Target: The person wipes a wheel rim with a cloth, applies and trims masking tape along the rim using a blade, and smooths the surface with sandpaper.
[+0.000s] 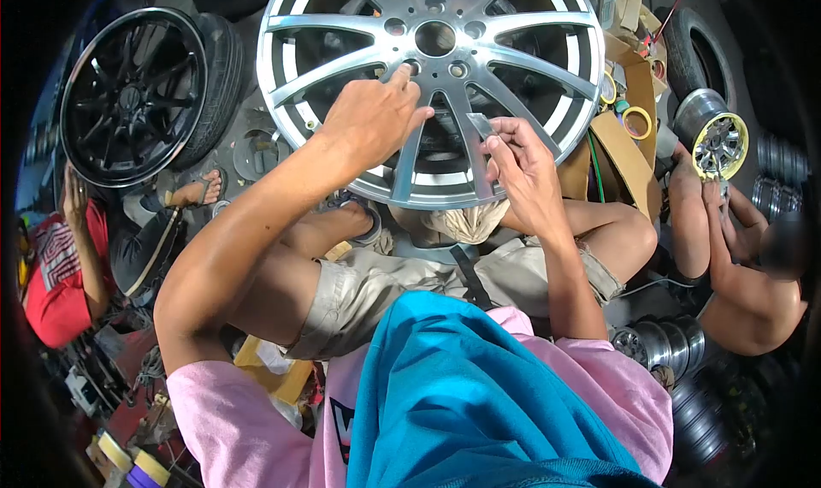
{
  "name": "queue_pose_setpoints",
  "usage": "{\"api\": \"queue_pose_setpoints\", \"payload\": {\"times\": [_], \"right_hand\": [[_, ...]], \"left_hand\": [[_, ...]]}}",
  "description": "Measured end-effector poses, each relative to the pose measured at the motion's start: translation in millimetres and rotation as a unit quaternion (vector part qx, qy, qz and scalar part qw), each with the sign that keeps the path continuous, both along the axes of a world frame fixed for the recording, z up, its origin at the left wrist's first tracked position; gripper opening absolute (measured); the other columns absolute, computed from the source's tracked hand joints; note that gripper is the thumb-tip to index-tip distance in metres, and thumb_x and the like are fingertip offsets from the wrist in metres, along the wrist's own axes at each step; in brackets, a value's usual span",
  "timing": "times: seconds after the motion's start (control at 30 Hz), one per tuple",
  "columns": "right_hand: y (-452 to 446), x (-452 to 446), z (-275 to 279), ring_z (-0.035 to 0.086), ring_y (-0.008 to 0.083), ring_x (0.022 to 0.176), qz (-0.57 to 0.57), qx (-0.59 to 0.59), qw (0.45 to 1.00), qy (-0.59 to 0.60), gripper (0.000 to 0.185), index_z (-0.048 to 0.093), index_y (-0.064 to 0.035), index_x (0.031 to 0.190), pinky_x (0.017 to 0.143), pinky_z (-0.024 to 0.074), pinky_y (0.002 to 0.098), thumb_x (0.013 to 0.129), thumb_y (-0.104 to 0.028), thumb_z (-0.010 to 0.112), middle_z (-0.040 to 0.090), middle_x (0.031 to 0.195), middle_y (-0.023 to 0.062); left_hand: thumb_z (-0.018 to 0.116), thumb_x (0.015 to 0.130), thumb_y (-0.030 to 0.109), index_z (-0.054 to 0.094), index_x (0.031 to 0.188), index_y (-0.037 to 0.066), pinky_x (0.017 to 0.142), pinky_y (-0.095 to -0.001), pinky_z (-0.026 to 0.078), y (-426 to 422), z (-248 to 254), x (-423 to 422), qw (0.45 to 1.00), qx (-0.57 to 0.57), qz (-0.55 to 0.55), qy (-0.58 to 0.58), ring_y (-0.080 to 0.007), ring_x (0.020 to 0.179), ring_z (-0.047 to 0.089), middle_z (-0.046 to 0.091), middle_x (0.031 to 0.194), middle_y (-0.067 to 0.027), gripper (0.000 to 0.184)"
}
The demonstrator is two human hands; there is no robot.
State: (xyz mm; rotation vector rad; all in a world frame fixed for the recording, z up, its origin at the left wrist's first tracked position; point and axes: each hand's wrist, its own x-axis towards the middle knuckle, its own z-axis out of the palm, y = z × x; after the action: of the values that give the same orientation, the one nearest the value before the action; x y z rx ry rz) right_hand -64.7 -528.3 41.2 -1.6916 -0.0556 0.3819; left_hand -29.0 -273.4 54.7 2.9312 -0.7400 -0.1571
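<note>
I observe the left hand (369,120), thumb spread, touching the silver wheel (435,67) at a bolt hole (415,65), the right hand (528,170) pinching a thin translucent piece (480,124).

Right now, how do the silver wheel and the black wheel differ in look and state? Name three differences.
Colour: the silver wheel is bright metal; the black wheel is dark.
Contact: the wearer's left hand touches the silver wheel, while another person's hand is at the black wheel's rim.
Framing: the picture's top edge cuts off the silver wheel; the black wheel shows whole.
Shared: both have several spokes.
</note>
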Motion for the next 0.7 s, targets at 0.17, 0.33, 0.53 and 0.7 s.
{"api": "queue_pose_setpoints", "payload": {"times": [0.17,0.33,0.53,0.7], "right_hand": [[-10.4,0.0,12.4,0.063,0.0098,0.070,-0.020,0.029,0.999,0.035,0.022,0.063,0.0014,0.121,0.065,0.0498,0.0262,0.107,-0.015,0.061,0.068,0.093,0.0053],[-14.0,18.2,12.7,0.064,0.0098,0.070,-0.013,0.036,0.999,-0.013,0.020,0.063,0.0029,0.118,0.063,0.0499,0.0261,0.105,-0.013,0.062,0.068,0.093,0.0061],[9.7,54.1,24.8,0.065,0.0120,0.071,0.031,-0.033,0.994,-0.095,0.023,0.065,0.0067,0.117,0.064,0.0522,0.0282,0.106,-0.013,0.063,0.068,0.100,0.0103],[20.6,52.3,22.9,0.066,0.0133,0.071,0.044,-0.037,0.994,-0.095,0.024,0.065,0.0066,0.117,0.065,0.0532,0.0295,0.105,-0.015,0.064,0.069,0.102,0.0121]], "left_hand": [[0.060,0.106,0.036,0.067,0.107,-0.001,0.063,-0.0442,0.057,-0.7,-7.4,9.3,1.000,0.003,-0.002,-0.007,-0.0340,0.071,0.072,0.066,0.133,-0.0203,0.037],[0.061,0.105,0.036,0.066,0.107,-0.001,0.061,-0.0437,0.057,-11.2,2.2,3.3,0.999,-0.010,0.002,-0.037,-0.0337,0.070,0.072,0.066,0.133,-0.0228,0.037],[0.062,0.105,0.038,0.065,0.105,-0.001,0.061,-0.0429,0.057,-8.3,-4.6,6.0,1.000,0.016,0.015,-0.017,-0.0342,0.069,0.072,0.066,0.130,-0.0261,0.039],[0.060,0.106,0.039,0.065,0.102,-0.001,0.062,-0.0440,0.057,-0.3,-10.4,14.8,0.999,-0.016,0.022,-0.042,-0.0356,0.071,0.072,0.069,0.123,-0.0247,0.040]]}}
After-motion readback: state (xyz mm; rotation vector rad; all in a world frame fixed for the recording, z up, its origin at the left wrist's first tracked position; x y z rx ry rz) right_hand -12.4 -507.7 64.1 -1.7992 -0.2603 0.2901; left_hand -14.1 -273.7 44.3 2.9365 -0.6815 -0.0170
